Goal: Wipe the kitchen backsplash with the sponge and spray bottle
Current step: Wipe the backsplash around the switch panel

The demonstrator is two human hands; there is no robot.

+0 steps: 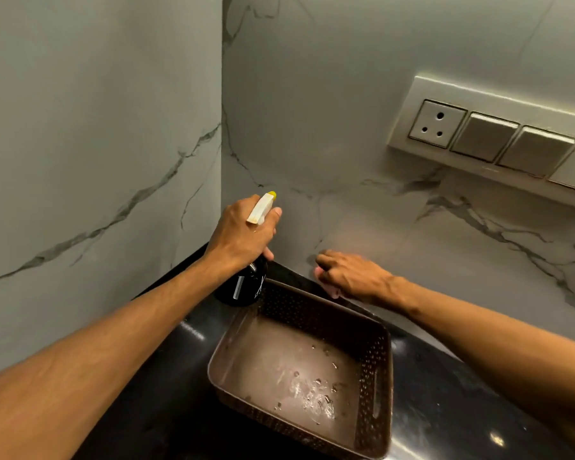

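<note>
The marble-veined backsplash [362, 94] meets the black countertop [166, 376] along its back edge. There the right hand [352, 277] curls down over a pale pink sponge [333, 292], of which only slivers show beneath the fingers. It presses the sponge low against the wall, probably to scrub the seam. Near the countertop's back corner the left hand [243, 234] wraps the neck of a black spray bottle [246, 288], a finger lying by the white trigger head. The yellow nozzle points at the wall, ready to wet the next patch. A brown perforated basket [375, 370], wet inside, sits on the countertop between the forearms. A switch-and-socket panel [498, 141] is mounted higher up, so spray is best kept low.
</note>
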